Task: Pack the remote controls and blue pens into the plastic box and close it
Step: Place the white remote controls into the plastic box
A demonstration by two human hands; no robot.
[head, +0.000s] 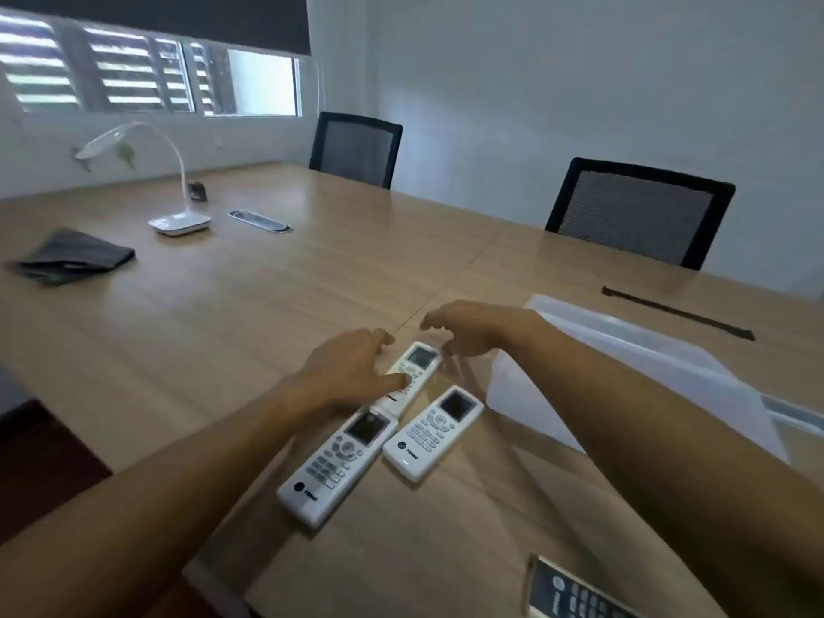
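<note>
Three white remote controls lie on the wooden table (pixel 267 327). The farthest remote (pixel 414 365) sits between my hands. My left hand (pixel 348 372) rests its fingers on that remote's left side and lower half. My right hand (pixel 472 332) hovers just beyond its top right corner, fingers spread and curled. A long remote (pixel 339 466) and a shorter one (pixel 434 432) lie nearer to me, untouched. The translucent plastic box (pixel 624 372) stands to the right, partly behind my right forearm. A black remote (pixel 575 595) shows at the bottom edge. No blue pens are visible.
A white desk lamp (pixel 178 216) and a dark folded cloth (pixel 73 258) sit at the far left. A dark strap (pixel 677 312) lies beyond the box. Two black mesh chairs (pixel 642 211) stand along the far side of the table.
</note>
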